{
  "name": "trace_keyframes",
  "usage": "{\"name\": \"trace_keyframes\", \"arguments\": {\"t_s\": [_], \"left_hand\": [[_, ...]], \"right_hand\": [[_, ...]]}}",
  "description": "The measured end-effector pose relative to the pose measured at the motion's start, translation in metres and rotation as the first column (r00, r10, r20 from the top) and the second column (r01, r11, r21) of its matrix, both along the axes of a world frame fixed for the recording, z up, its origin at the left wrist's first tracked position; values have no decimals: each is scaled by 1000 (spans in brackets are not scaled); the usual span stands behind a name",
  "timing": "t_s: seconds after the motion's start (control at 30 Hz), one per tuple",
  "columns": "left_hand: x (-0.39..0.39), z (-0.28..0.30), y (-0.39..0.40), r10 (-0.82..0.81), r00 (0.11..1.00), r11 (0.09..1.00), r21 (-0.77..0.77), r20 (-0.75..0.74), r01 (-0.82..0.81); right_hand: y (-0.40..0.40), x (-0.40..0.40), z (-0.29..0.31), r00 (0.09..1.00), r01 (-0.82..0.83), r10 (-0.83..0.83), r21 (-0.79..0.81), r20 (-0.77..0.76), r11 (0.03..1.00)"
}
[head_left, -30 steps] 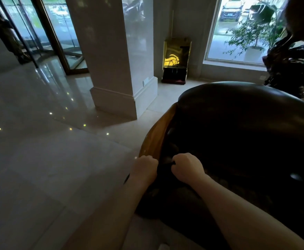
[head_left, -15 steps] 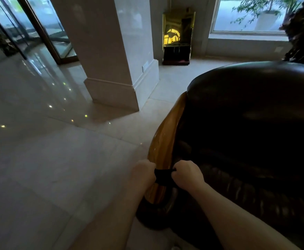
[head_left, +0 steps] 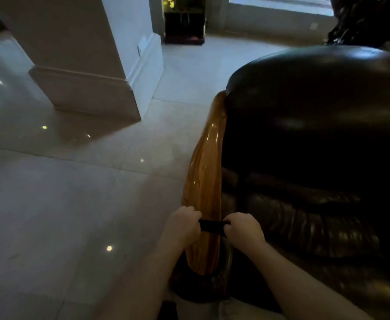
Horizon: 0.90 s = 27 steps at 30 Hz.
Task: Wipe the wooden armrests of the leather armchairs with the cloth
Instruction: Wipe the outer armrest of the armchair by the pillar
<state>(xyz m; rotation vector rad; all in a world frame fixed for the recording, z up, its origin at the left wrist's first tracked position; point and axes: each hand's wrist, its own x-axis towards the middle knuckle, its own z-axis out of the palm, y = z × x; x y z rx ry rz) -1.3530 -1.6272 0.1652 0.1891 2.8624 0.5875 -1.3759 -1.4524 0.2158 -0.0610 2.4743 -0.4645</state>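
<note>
Across the near end of the wooden armrest lies a dark cloth, pulled taut between two fists. The left hand clutches one end, the right hand the other, beside the leather armchair.

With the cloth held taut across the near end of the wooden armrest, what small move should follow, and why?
Probably slide both hands forward along the armrest, keeping the dark cloth stretched over it. The left hand and right hand grip the cloth on either side of the wood near its near end, and most of the glossy length ahead lies beyond the cloth.
</note>
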Motion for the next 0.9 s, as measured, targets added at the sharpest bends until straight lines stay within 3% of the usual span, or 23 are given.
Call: {"name": "trace_keyframes", "arguments": {"t_s": [0.23,0.4,0.63,0.7,0.8,0.9], "left_hand": [[-29,-44,-42,-80,988,976,212,129,51],[-54,-79,-44,20,1000,958,287,24,-26],[-64,-116,-30,309,950,893,356,-43,-274],[-58,-119,-29,349,916,909,311,-200,-278],[-38,-135,-26,132,890,984,169,-437,-62],[-19,-150,-21,-140,893,974,104,-428,203]], "right_hand": [[-19,-23,-45,996,39,-42,35,76,999],[-18,-54,-86,990,140,-139,-45,24,989],[-13,-58,-143,919,190,-233,-159,-319,969],[-16,-51,-150,874,207,-246,-137,-420,969],[-23,-34,-163,761,154,-188,-109,-620,982],[-28,-14,-177,758,-14,-81,-141,-647,990]]}}
